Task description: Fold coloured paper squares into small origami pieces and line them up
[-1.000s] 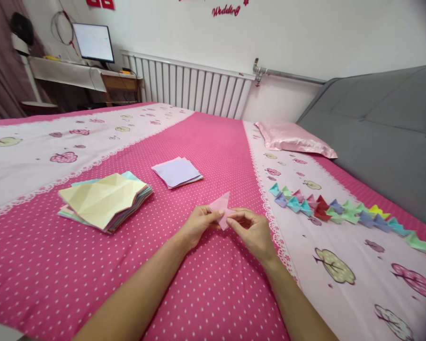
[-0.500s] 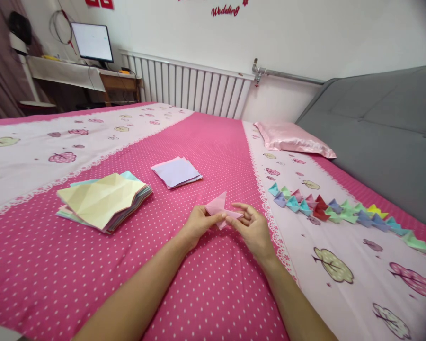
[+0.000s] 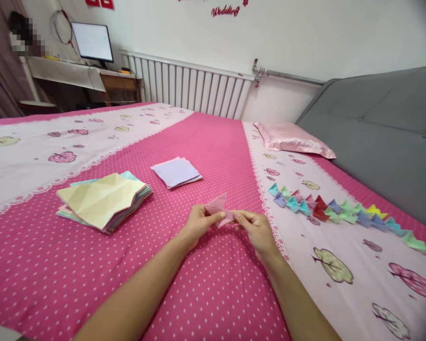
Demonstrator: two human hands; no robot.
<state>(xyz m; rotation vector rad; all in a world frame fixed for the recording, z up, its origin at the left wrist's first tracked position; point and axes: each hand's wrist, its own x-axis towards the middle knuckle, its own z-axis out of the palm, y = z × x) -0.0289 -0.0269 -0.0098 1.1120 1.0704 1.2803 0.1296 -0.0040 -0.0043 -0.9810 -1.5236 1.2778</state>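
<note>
A folded piece of pink origami paper, with a pointed flap standing up, is held between both hands just above the bed. My left hand pinches its left side, thumb lying across the front. At the opposite end, my right hand has thumb and fingers closed on the right tip, which they mostly cover. Beyond the hands lies a small stack of square paper, lilac on top. To the left is a thicker pile of creased sheets with a pale yellow one uppermost.
Several small folded paper boats in many colours stand in rows to the right. The bed has a pink dotted cover, a pink pillow and a grey headboard. A radiator and a desk with a monitor are behind.
My right hand's fingers have gone from partly spread to closed around the right tip of the pink paper. The left hand keeps its pinch with hardly any movement.
</note>
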